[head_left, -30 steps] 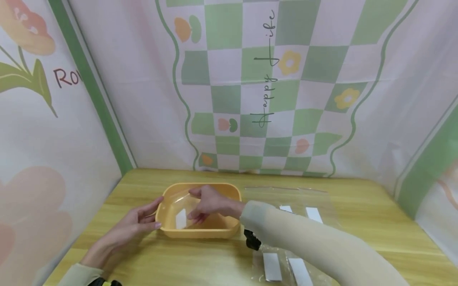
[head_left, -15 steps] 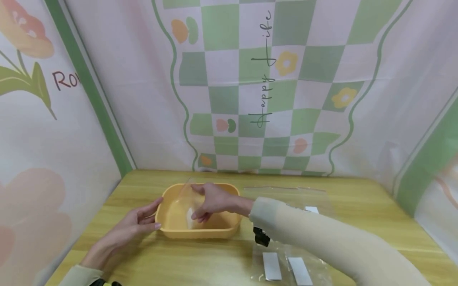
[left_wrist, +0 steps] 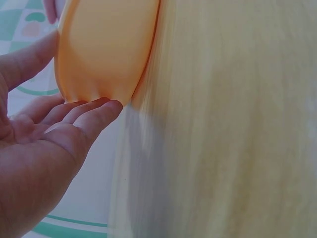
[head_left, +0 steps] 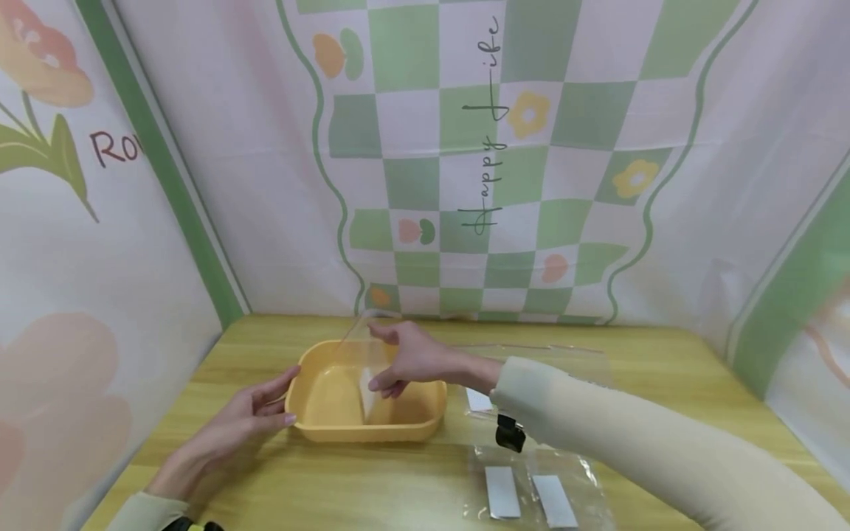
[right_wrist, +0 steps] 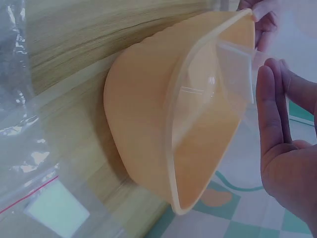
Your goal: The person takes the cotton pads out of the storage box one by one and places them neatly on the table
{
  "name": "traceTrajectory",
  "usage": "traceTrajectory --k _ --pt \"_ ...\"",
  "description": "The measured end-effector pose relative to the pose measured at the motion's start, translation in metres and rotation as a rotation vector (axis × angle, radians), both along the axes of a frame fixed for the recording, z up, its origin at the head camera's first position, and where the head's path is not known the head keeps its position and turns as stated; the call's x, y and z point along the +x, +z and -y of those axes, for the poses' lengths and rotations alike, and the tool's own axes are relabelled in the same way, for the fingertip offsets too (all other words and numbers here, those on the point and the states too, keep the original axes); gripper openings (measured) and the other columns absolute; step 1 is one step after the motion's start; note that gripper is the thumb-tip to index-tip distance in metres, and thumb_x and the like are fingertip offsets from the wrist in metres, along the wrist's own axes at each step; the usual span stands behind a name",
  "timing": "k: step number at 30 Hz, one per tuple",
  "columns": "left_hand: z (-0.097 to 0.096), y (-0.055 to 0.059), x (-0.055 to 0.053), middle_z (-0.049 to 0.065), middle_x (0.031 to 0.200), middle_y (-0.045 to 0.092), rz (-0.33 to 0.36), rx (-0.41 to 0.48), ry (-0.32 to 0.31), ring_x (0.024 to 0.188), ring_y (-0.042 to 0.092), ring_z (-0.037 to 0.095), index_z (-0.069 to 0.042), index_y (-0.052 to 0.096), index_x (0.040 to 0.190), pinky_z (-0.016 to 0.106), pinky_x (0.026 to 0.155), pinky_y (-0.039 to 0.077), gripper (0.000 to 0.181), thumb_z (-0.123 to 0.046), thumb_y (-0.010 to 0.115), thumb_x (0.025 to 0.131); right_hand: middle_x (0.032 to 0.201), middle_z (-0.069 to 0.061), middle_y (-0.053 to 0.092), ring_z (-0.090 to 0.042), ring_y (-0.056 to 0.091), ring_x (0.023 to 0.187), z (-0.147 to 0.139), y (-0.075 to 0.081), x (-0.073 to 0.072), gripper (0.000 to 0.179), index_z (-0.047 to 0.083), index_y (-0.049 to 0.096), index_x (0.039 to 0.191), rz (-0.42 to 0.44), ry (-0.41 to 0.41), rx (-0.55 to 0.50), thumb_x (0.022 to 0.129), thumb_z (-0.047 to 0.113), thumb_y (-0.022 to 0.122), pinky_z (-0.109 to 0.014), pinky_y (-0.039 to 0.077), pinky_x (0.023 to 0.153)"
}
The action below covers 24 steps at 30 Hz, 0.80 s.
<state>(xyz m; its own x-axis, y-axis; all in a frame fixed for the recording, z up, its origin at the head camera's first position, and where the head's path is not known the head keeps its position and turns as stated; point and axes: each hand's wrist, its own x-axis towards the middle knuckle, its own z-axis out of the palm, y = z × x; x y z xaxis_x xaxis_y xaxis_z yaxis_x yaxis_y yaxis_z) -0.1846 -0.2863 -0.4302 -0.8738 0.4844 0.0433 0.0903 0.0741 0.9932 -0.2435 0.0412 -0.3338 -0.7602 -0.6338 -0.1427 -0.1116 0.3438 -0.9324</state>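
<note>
An orange-yellow plastic basin (head_left: pixel 335 398) sits on the wooden table in the head view. My left hand (head_left: pixel 249 417) holds its left end, index finger at the rim and thumb lower on the wall; the left wrist view shows these fingertips against the basin end (left_wrist: pixel 106 54). Above the basin, my right hand (head_left: pixel 415 358) pinches a clear plastic bag (head_left: pixel 358 335) with a white label (head_left: pixel 367 394). Part of that bag is still inside the basin's outline. In the right wrist view the bag's pale label (right_wrist: pixel 235 72) hangs at the basin's far side, beside the fingertips.
Clear zip bags with white labels lie flat to the basin's right, one label (head_left: pixel 502 492) near the front and another label (head_left: pixel 479 399) behind, partly under the right forearm. A patterned curtain (head_left: pixel 465 184) closes off the table's back edge.
My right hand has risen from inside the basin and moved right, drawing the clear bag upright with it. The left hand stays at the basin's end.
</note>
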Motion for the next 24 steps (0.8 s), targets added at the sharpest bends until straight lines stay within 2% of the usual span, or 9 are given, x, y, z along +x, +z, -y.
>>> traceTrajectory --k 7,13,16,22,24 --pt "0.0 0.0 0.001 0.033 0.166 0.005 -0.006 -0.004 -0.007 0.143 0.03 0.059 0.012 0.011 0.161 0.03 0.108 0.049 0.086 0.001 0.069 0.098 0.172 -0.017 0.022 -0.028 0.077 0.072 -0.02 0.017 0.007 0.102 0.006 0.025 0.166 -0.027 -0.008 -0.037 0.084 -0.005 0.086 -0.04 0.067 0.068" --pt "0.001 0.0 0.001 0.033 0.166 0.005 -0.016 -0.006 -0.005 0.142 0.031 0.058 0.013 0.011 0.161 0.03 0.107 0.049 0.085 0.001 0.069 0.098 0.168 -0.03 0.021 -0.029 0.077 0.073 -0.039 0.034 0.016 0.102 0.01 0.028 0.166 -0.043 -0.048 -0.038 0.084 -0.003 0.087 -0.041 0.067 0.069" --pt "0.0 0.0 0.0 0.034 0.166 0.006 -0.026 -0.005 -0.009 0.142 0.031 0.058 0.014 0.012 0.16 0.03 0.107 0.05 0.085 0.001 0.068 0.099 0.169 -0.029 0.021 -0.03 0.077 0.074 -0.051 0.04 0.023 0.102 0.011 0.029 0.166 -0.05 -0.066 -0.039 0.083 -0.003 0.087 -0.042 0.067 0.069" --pt "-0.001 0.0 0.0 0.034 0.166 0.005 -0.026 0.0 -0.019 0.142 0.028 0.06 0.014 0.011 0.16 0.03 0.108 0.049 0.085 0.002 0.068 0.098 0.172 -0.021 0.019 -0.034 0.077 0.076 -0.075 0.045 0.035 0.104 0.012 0.027 0.167 -0.05 -0.07 -0.059 0.083 -0.003 0.087 -0.045 0.067 0.071" --pt "-0.001 0.0 0.001 0.034 0.166 0.005 -0.025 -0.001 -0.017 0.142 0.028 0.06 0.014 0.011 0.16 0.03 0.108 0.048 0.086 0.002 0.068 0.098 0.171 -0.024 0.016 -0.034 0.077 0.076 -0.084 0.044 0.039 0.104 0.01 0.026 0.167 -0.049 -0.071 -0.077 0.084 -0.002 0.087 -0.046 0.067 0.071"
